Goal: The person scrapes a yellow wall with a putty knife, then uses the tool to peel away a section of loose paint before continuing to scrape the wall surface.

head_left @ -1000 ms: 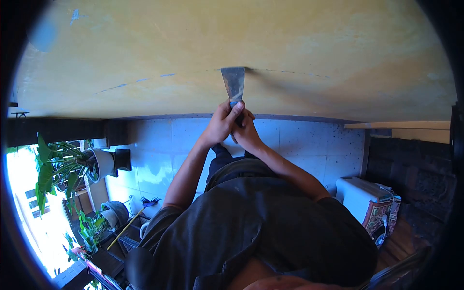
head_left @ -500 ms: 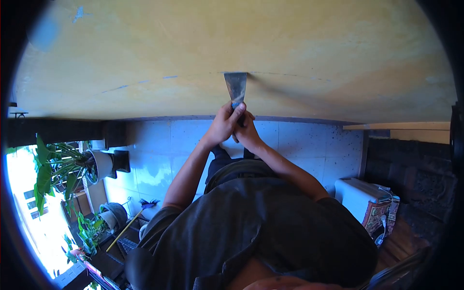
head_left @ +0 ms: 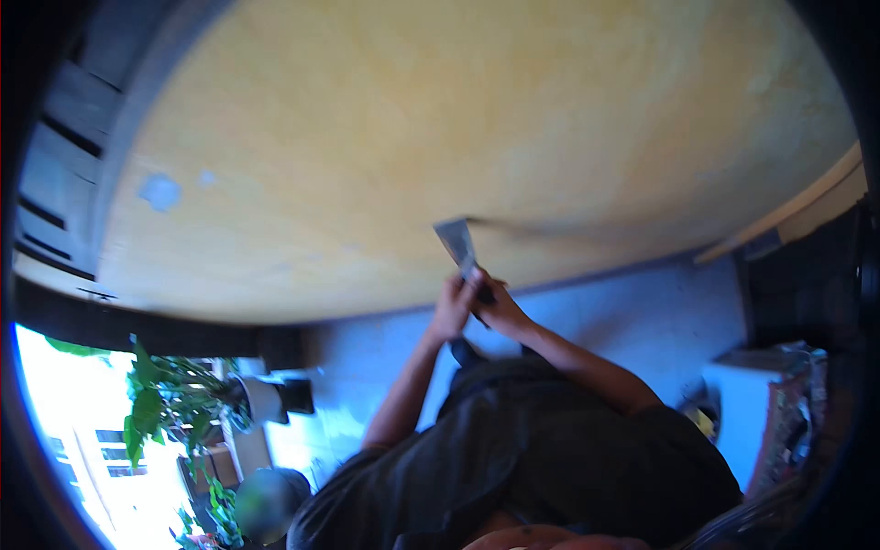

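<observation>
A putty knife (head_left: 456,242) with a wide grey metal blade points up toward the yellow wall (head_left: 440,119), its blade edge at or very near the surface; contact is not clear. My left hand (head_left: 451,307) is closed round the handle, thumb near the base of the blade. My right hand (head_left: 498,307) wraps the same handle from the other side, against my left hand. The fingers hide most of the dark handle. A thin shadow runs right from the blade. Two pale patches mark the wall at the upper left.
Potted plants (head_left: 261,401) stand at the lower left beside a bright opening. A white box-like object (head_left: 738,394) with a patterned cloth is at the right. Tiled floor (head_left: 367,353) lies below the wall, and a wooden strip (head_left: 779,206) is at the right.
The view has turned and tilted, so wall, hands and plants appear lower and further right. More wall and a panelled surface show at the upper left. Both hands still hold the putty knife.
</observation>
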The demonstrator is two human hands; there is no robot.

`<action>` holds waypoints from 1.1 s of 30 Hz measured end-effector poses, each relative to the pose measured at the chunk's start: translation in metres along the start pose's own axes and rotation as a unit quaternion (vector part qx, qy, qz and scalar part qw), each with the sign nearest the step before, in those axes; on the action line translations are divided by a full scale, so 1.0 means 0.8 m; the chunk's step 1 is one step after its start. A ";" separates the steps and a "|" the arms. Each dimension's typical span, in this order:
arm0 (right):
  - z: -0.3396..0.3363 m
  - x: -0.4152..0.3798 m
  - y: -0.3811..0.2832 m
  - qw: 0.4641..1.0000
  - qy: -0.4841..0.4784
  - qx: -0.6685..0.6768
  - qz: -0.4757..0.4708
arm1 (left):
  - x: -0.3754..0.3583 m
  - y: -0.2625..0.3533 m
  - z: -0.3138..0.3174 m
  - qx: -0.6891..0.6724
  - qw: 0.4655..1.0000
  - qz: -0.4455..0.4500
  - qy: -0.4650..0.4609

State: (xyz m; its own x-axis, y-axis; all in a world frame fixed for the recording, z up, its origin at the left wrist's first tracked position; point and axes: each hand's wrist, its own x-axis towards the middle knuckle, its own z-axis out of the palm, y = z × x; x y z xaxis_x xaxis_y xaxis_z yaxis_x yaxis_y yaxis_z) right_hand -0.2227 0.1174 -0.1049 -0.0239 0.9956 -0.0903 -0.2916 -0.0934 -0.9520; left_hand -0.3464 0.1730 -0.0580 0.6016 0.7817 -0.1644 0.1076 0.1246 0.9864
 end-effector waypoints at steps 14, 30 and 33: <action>-0.040 -0.030 -0.046 0.981 0.069 -0.134 -0.124 | -0.030 -0.031 -0.094 -0.246 0.925 -0.146 -0.251; -0.040 -0.044 -0.100 0.977 0.091 -0.067 -0.182 | -0.295 -0.429 -0.199 0.218 0.791 -0.571 -0.041; -0.017 -0.040 -0.104 0.984 0.047 -0.055 -0.164 | -0.267 -0.437 -0.199 0.202 0.815 -0.543 -0.016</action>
State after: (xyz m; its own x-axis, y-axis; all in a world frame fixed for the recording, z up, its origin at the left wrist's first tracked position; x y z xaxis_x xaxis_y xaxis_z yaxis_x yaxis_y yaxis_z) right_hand -0.1844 0.0929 -0.0266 0.1443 0.9679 0.2056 -0.1640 0.2283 -0.9597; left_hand -0.6385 0.0595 -0.3663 -0.0026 0.3274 -0.9449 0.8382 0.5160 0.1765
